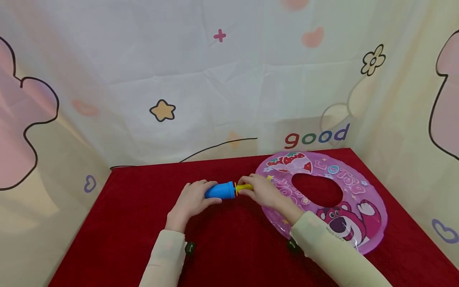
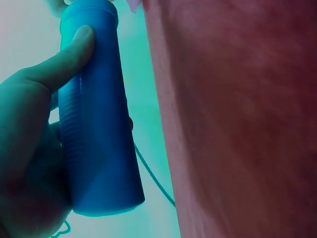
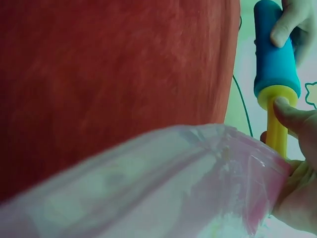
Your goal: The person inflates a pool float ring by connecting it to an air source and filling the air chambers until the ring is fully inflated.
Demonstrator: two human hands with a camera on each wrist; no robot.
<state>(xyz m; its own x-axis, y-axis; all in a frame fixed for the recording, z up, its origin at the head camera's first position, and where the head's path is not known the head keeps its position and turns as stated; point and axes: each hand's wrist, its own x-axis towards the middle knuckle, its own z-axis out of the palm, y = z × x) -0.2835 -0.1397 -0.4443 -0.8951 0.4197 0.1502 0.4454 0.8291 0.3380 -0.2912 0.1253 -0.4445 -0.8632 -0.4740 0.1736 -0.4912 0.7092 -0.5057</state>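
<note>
A small hand pump with a blue barrel [image 1: 223,191] and a yellow handle [image 1: 244,187] is held level above the red-covered table, at the middle of the head view. My left hand [image 1: 194,198] grips the barrel, its thumb lying along the near side; the left wrist view shows this thumb pressed on the blue barrel [image 2: 101,134]. At the other end my right hand [image 1: 263,190] holds the yellow handle, thumb against it close to the yellow collar [image 3: 279,93]. A pink-purple swim ring [image 1: 374,235] with a bear print lies to the right, partly beneath the right forearm.
The red cloth [image 1: 118,223] covers the table and reaches a printed white curtain [image 1: 201,79] at the back. More curtain hangs at both sides. In the right wrist view, the ring's clear and pink plastic [image 3: 163,183] fills the lower part.
</note>
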